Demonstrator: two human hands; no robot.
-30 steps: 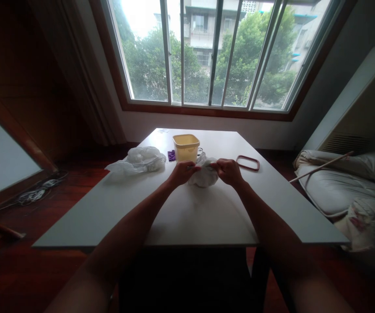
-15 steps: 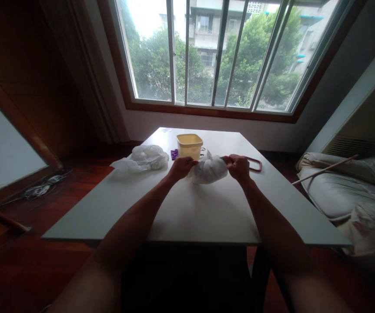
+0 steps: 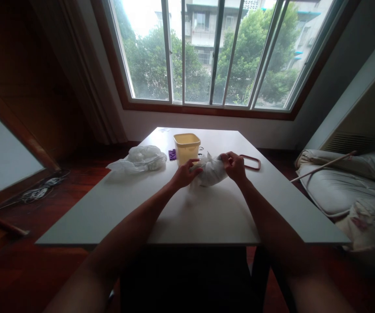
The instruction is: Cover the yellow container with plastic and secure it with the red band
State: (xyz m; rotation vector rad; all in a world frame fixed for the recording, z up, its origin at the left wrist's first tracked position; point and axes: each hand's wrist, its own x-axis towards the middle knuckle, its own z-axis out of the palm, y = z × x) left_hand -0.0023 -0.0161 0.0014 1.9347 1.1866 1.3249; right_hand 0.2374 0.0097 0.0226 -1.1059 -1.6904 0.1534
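One bulging white plastic bag (image 3: 211, 173), bunched at its top, is over the white table (image 3: 187, 217). The right hand (image 3: 236, 166), fingers curled, pinches its right end; the left hand (image 3: 185, 174) is half open at the other side, its grip unclear. Just behind stands a yellow tub (image 3: 187, 150), near a purple packet (image 3: 172, 154).

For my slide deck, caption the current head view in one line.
Left hand and right hand at a white plastic bag, near a yellow tub.
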